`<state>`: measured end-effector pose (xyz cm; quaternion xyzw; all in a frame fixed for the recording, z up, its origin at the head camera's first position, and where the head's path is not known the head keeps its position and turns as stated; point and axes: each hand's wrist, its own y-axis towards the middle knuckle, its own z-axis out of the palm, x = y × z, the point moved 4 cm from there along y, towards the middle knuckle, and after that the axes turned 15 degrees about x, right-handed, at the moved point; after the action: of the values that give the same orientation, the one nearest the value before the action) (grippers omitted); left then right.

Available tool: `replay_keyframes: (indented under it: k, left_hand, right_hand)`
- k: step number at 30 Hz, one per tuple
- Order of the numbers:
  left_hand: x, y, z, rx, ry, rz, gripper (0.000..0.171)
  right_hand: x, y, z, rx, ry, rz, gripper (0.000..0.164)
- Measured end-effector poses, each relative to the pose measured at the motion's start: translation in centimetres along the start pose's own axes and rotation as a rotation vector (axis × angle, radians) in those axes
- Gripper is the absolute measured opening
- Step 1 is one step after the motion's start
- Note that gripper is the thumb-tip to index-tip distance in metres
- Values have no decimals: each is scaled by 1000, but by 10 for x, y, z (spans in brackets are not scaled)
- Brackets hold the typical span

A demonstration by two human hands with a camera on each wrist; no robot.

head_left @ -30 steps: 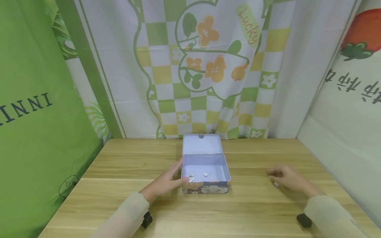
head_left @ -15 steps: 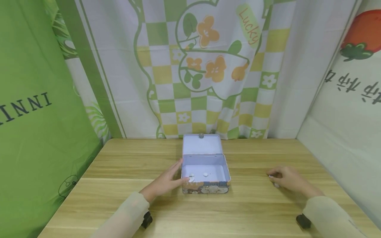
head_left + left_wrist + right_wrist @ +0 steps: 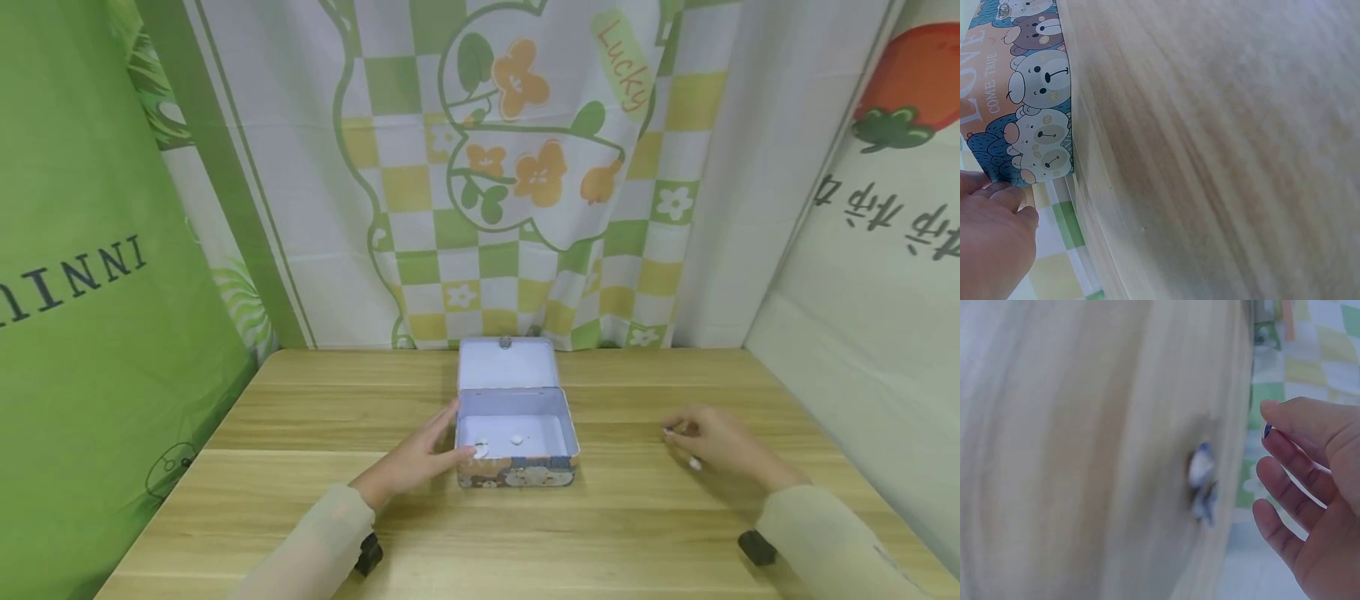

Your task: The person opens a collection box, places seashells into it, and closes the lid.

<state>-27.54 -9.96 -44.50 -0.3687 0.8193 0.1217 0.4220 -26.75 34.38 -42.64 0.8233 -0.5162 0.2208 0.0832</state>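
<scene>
A tin box [image 3: 540, 477] printed with cartoon bears stands on the wooden table [image 3: 600, 533], its lid [image 3: 507, 365] tipped back and its pale inside showing. My left hand [image 3: 411, 463] holds the box at its left side, thumb over the near rim; in the left wrist view its fingers lie at a corner of the printed side [image 3: 1041, 81]. Inside lie small white pieces [image 3: 517, 439]. Off to the right, my right hand [image 3: 712, 442] pinches a small blue-and-white piece [image 3: 1266, 430] between thumb and index finger. Blurred blue-and-white pieces [image 3: 1201, 465] lie on the table below that hand.
A checked curtain [image 3: 540, 275] hangs right behind the table's far edge and the box lid. Green cloth [image 3: 112, 375] borders the left side, pale cloth [image 3: 862, 333] the right. Bare tabletop lies between the box and my right hand.
My right hand has moved slightly left and up from the tabletop, with a small piece now showing at its fingertips. The left hand and the box stay in place.
</scene>
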Motion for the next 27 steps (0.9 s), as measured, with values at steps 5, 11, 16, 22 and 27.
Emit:
replay_keyframes:
  k: [5, 11, 16, 22, 27]
  left_hand:
    - [1, 1, 0, 1, -8, -12, 91]
    - [2, 1, 0, 6, -12, -18, 91]
    - [1, 1, 0, 2, -5, -18, 92]
    - [1, 0, 0, 9, -20, -14, 92]
    - [0, 0, 0, 8, -25, -19, 92]
  right_hand:
    - [20, 5, -10, -19, -21, -21, 25]
    - [39, 13, -18, -34, -59, -88, 22]
    - [57, 20, -21, -34, -71, -125, 22]
    - [78, 35, -20, -49, -74, -175, 20]
    - [93, 49, -16, -50, -52, -209, 18]
